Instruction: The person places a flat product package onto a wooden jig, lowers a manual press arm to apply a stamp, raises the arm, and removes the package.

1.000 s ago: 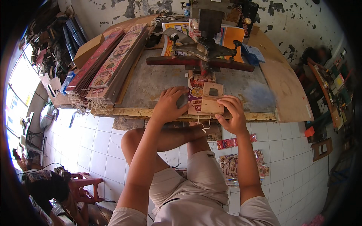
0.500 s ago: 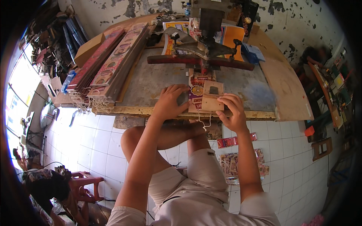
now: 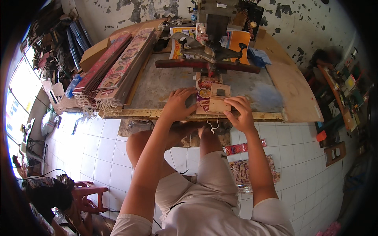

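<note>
Near the table's front edge, a small light-brown wooden block with a dark patch lies over the right part of a printed purple-and-red strip. My right hand grips the block by its right side, fingers on top and thumb at its lower corner. On the strip's left edge rest the fingertips of my left hand, with the thumb spread apart and nothing seen in the grasp. A white string dangles over the table edge below the block. The strip's far end passes beneath a metal press with a red crossbar.
Long stacks of printed strips with strings lie on the left of the table, beside a cardboard box. Printed packs lie on the floor at right. Another person is at lower left by a red stool.
The view has shifted slightly. Both hands keep nearly the same hold, and the block and strip stay in about the same place. My raised leg has shifted a little under the table.
</note>
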`<control>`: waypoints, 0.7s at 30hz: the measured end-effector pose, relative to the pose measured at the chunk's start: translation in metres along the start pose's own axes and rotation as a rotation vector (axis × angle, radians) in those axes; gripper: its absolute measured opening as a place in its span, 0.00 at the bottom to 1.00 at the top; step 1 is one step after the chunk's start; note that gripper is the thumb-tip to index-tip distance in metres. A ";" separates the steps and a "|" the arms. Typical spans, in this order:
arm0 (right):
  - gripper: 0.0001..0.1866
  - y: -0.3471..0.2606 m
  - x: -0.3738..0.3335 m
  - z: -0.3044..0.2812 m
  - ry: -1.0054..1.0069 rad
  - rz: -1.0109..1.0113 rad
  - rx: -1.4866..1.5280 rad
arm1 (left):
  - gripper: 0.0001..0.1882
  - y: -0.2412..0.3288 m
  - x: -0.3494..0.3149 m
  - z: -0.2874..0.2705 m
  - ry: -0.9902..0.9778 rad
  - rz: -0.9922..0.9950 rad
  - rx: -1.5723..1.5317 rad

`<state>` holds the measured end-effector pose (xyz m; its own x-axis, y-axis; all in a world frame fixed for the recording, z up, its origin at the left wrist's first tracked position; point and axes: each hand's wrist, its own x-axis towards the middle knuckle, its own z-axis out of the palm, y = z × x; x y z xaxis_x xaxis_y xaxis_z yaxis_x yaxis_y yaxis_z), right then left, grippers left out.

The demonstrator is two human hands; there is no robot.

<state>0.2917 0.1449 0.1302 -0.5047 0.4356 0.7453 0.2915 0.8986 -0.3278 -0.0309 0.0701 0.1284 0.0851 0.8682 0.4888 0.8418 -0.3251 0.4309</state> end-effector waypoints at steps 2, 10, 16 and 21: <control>0.20 0.000 0.000 0.000 -0.002 0.003 0.001 | 0.31 -0.001 0.001 0.000 -0.003 0.009 0.001; 0.20 -0.001 0.001 0.002 -0.002 -0.013 0.024 | 0.34 -0.002 0.001 0.000 -0.021 -0.001 -0.018; 0.21 -0.001 -0.002 -0.001 -0.034 0.023 0.054 | 0.34 0.003 -0.001 -0.001 -0.041 0.010 -0.014; 0.22 -0.004 0.002 -0.007 -0.094 0.056 0.109 | 0.35 0.006 -0.001 -0.004 -0.070 0.002 0.006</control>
<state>0.2954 0.1417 0.1368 -0.5655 0.4836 0.6681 0.2343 0.8709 -0.4321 -0.0285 0.0657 0.1335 0.1237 0.8920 0.4348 0.8450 -0.3244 0.4252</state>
